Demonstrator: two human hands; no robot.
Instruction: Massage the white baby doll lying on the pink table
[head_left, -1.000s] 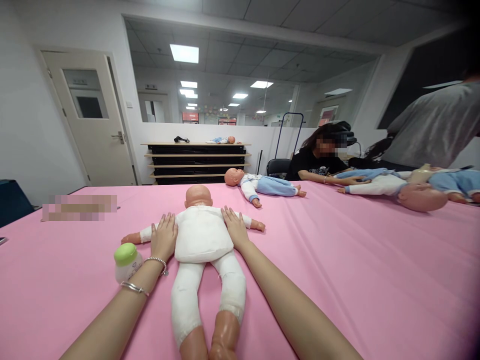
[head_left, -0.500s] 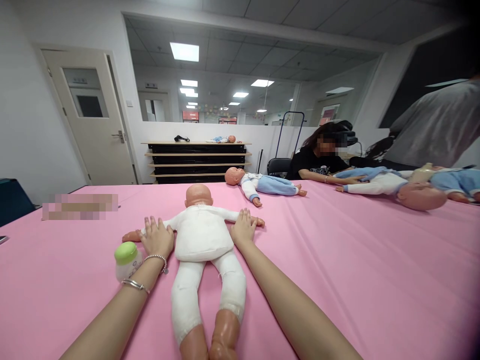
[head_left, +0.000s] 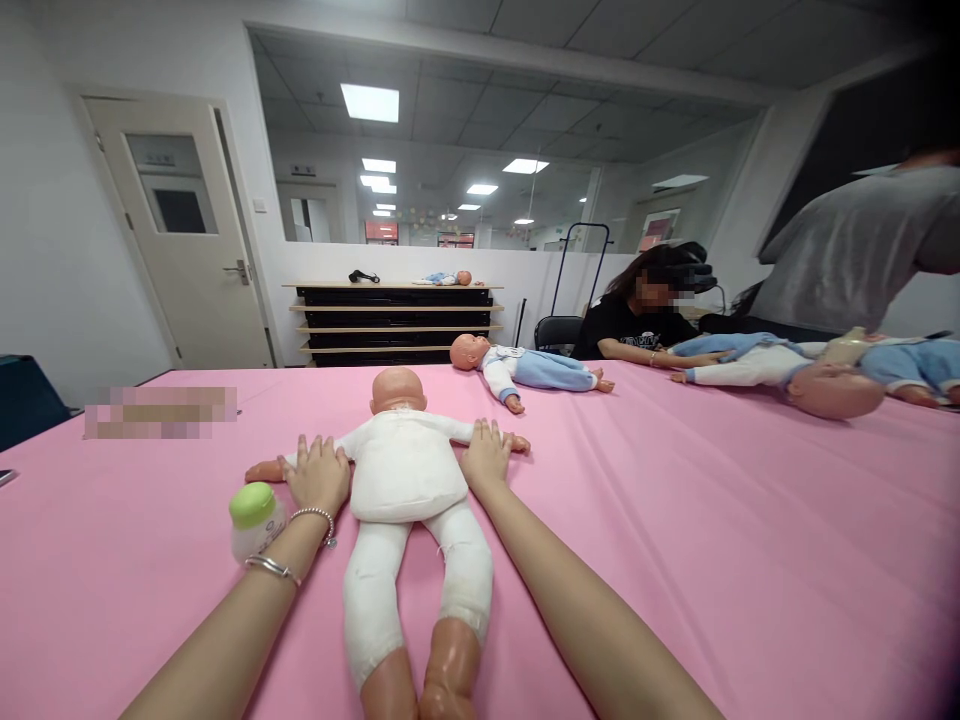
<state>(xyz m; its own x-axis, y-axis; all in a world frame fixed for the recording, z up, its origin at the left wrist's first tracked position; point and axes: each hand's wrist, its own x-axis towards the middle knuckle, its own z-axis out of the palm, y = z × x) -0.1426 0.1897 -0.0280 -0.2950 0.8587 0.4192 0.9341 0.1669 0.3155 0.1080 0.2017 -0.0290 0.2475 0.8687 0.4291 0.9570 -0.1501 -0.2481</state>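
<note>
A baby doll point(head_left: 407, 465) with a white cloth body lies on the pink-covered table point(head_left: 637, 520), its head away from me and its arms spread. My left hand point(head_left: 319, 476) rests flat with fingers apart on the doll's left-side arm, beside the torso. On the other arm lies my right hand point(head_left: 486, 455), fingers spread over the sleeve. Neither hand grips anything. A jar with a green lid point(head_left: 253, 507) stands just left of my left wrist.
Another doll point(head_left: 551, 370) in blue and white lies farther back. At the right, a seated person point(head_left: 637, 310) touches a dressed doll point(head_left: 832, 388), and a person in grey point(head_left: 840, 250) leans nearby. A blurred-out item point(head_left: 161, 412) is at the back left.
The person in grey at the right has shifted slightly left. The large doll's head near that person has moved a little left. My hands have hardly moved.
</note>
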